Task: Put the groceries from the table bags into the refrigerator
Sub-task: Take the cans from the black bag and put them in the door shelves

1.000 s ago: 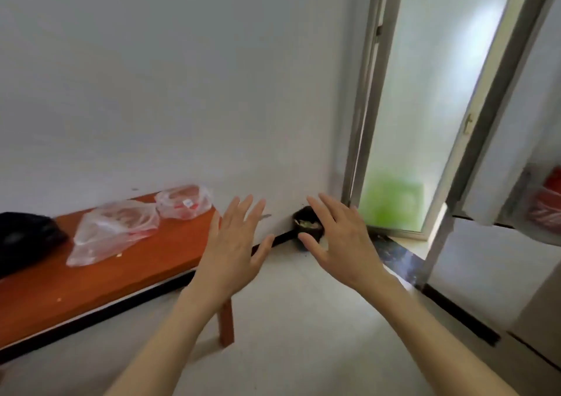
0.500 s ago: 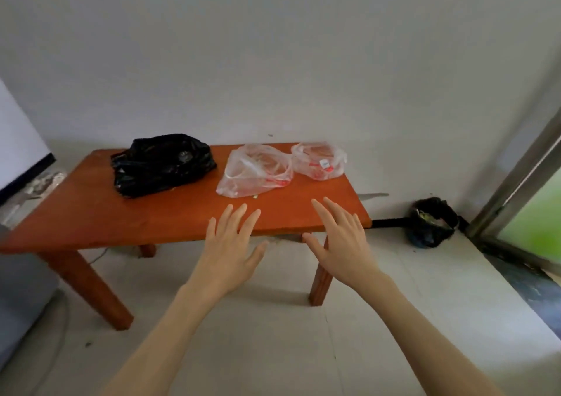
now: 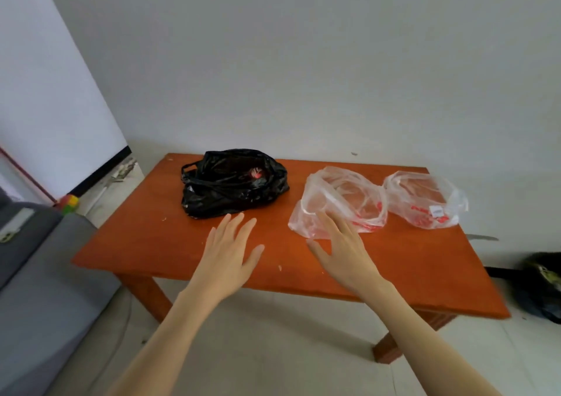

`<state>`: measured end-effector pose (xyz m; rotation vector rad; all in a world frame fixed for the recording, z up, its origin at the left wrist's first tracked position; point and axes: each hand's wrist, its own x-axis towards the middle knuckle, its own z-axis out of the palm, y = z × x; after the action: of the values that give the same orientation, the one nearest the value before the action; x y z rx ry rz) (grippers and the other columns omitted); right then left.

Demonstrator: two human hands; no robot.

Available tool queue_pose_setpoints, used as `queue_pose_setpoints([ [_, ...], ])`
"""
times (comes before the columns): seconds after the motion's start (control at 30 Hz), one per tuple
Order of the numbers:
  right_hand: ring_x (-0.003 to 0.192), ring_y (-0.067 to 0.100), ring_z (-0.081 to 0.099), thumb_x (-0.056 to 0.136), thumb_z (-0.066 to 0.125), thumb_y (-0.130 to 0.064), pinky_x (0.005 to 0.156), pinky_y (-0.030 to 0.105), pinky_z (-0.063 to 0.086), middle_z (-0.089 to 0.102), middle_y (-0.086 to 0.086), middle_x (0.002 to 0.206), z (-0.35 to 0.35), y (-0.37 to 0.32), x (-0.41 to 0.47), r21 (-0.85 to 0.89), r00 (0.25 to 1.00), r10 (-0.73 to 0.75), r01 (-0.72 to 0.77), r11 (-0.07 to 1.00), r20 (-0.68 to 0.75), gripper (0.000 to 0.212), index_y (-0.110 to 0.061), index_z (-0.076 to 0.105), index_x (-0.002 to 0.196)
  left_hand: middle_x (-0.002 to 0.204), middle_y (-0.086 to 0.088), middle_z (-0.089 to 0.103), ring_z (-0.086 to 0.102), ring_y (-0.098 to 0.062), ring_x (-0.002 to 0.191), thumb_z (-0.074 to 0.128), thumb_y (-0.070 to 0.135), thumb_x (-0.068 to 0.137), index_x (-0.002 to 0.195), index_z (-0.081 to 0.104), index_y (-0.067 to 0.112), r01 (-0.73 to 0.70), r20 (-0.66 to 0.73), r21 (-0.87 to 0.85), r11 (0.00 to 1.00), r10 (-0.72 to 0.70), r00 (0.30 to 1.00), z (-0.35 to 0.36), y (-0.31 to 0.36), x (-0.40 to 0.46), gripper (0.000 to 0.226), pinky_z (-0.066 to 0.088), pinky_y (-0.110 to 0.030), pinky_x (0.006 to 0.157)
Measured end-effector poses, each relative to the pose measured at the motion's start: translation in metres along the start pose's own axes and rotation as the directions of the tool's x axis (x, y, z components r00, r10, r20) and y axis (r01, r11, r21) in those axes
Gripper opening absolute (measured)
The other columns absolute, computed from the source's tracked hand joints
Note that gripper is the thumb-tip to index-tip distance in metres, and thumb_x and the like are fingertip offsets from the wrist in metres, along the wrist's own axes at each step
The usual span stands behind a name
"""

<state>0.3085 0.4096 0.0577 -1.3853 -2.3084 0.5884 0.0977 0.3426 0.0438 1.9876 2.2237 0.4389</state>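
An orange-brown wooden table (image 3: 145, 244) stands against a pale wall, and three bags lie along its far half. A black plastic bag (image 3: 233, 183) sits toward the far left corner, its mouth loosely gaping with something red showing inside. A clear plastic bag with red print (image 3: 340, 204) lies near the middle of the far edge, and a second clear bag (image 3: 425, 201) lies just beside it toward the far right corner; what either clear bag contains cannot be made out. Both of the person's bare arms reach forward over the near edge of the table. The left hand (image 3: 230, 253) hovers palm down with fingers straight and spread, holding nothing, its fingertips close to the near side of the black plastic bag. The right hand (image 3: 343, 250) is likewise flat and spread with nothing in its grasp, its fingertips overlapping the near edge of the clear plastic bag with red print; whether they touch it cannot be told. A grey sofa (image 3: 36, 289) sits off the table's left edge, and a dark bin (image 3: 543, 286) stands on the floor beyond the right edge.
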Motion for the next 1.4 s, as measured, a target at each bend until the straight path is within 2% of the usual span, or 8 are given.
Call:
queue_pose_setpoints([
  [0.2, 0.143, 0.017, 0.018, 0.094, 0.043, -0.045, 0.116, 0.036, 0.02, 0.021, 0.001, 0.155, 0.042, -0.011, 0.093, 0.043, 0.998, 0.017, -0.02, 0.999, 0.055, 0.062, -0.022, 0.02, 0.148, 0.156, -0.002, 0.01, -0.003, -0.018, 0.144, 0.03, 0.047, 0.096, 0.146, 0.019, 0.022, 0.052, 0.052, -0.059, 0.997, -0.049, 0.997, 0.007, -0.071, 0.061, 0.058, 0.006, -0.039, 0.118],
  [0.33, 0.143, 0.016, 0.015, 0.095, 0.042, -0.044, 0.115, 0.033, 0.016, 0.019, 0.0, 0.155, 0.073, -0.022, 0.157, 0.028, 0.999, 0.029, -0.03, 0.999, 0.045, 0.061, -0.023, 0.019, 0.148, 0.156, -0.002, 0.012, -0.002, -0.018, 0.144, 0.03, 0.046, 0.096, 0.146, 0.021, 0.022, 0.049, 0.083, -0.056, 0.997, -0.044, 0.996, 0.01, -0.124, 0.118, 0.056, 0.008, -0.039, 0.118],
  [0.5, 0.141, 0.017, 0.022, 0.094, 0.045, -0.042, 0.114, 0.034, 0.023, 0.029, 0.001, 0.151, 0.108, -0.038, 0.228, 0.044, 0.997, 0.076, -0.077, 0.996, 0.025, 0.058, -0.021, 0.028, 0.146, 0.155, -0.002, 0.017, 0.002, -0.019, 0.145, 0.032, 0.044, 0.097, 0.146, 0.024, 0.021, 0.019, 0.129, -0.052, 0.998, -0.012, 0.992, 0.006, -0.183, 0.185, 0.054, 0.009, -0.038, 0.118],
  [0.67, 0.118, 0.025, 0.043, 0.094, 0.05, -0.035, 0.099, 0.036, 0.036, 0.054, 0.007, 0.127, 0.131, -0.038, 0.283, -0.042, 0.986, 0.138, -0.142, 0.989, -0.095, 0.045, -0.014, 0.048, 0.134, 0.153, 0.0, 0.021, 0.004, -0.018, 0.144, 0.031, 0.042, 0.098, 0.144, 0.026, 0.022, 0.01, 0.185, -0.078, 0.997, 0.004, 0.983, 0.01, -0.223, 0.241, 0.051, 0.01, -0.035, 0.117],
  [0.87, 0.109, 0.03, 0.051, 0.092, 0.055, -0.027, 0.088, 0.041, 0.042, 0.06, 0.01, 0.116, 0.155, -0.018, 0.348, -0.117, 0.986, 0.124, -0.136, 0.984, -0.109, 0.036, -0.009, 0.058, 0.123, 0.146, 0.0, 0.036, 0.024, -0.015, 0.139, 0.036, 0.033, 0.099, 0.14, 0.036, 0.018, 0.068, 0.241, -0.104, 0.992, -0.042, 0.97, 0.034, -0.259, 0.297, 0.044, 0.025, -0.031, 0.113],
  [1.13, 0.106, 0.033, 0.057, 0.088, 0.06, -0.018, 0.088, 0.044, 0.044, 0.064, 0.01, 0.111, 0.192, 0.031, 0.427, -0.231, 0.995, 0.039, -0.018, 0.973, 0.089, 0.028, -0.009, 0.064, 0.115, 0.135, 0.0, 0.049, 0.045, -0.016, 0.125, 0.046, 0.027, 0.096, 0.132, 0.05, 0.02, 0.098, 0.402, -0.147, 0.984, -0.031, 0.915, 0.08, -0.256, 0.362, 0.037, 0.041, -0.028, 0.1],
  [1.3, 0.131, 0.024, 0.037, 0.093, 0.045, -0.048, 0.105, 0.038, 0.03, 0.044, 0.002, 0.14, 0.202, 0.057, 0.466, -0.405, 0.936, 0.158, -0.018, 0.914, 0.315, 0.054, -0.02, 0.039, 0.139, 0.128, 0.001, 0.052, 0.049, -0.019, 0.118, 0.053, 0.038, 0.091, 0.128, 0.053, 0.026, 0.111, 0.585, -0.087, 0.99, -0.04, 0.81, 0.109, -0.246, 0.386, 0.039, 0.044, -0.033, 0.095],
  [1.4, 0.131, 0.026, 0.034, 0.089, 0.046, -0.057, 0.106, 0.042, 0.027, 0.041, 0.004, 0.141, 0.208, 0.063, 0.485, -0.485, 0.907, 0.228, -0.031, 0.874, 0.354, 0.063, -0.019, 0.04, 0.138, 0.127, 0.0, 0.05, 0.047, -0.02, 0.118, 0.059, 0.043, 0.086, 0.131, 0.05, 0.027, 0.092, 0.654, -0.033, 0.995, -0.048, 0.755, 0.119, -0.245, 0.392, 0.049, 0.042, -0.033, 0.096],
])
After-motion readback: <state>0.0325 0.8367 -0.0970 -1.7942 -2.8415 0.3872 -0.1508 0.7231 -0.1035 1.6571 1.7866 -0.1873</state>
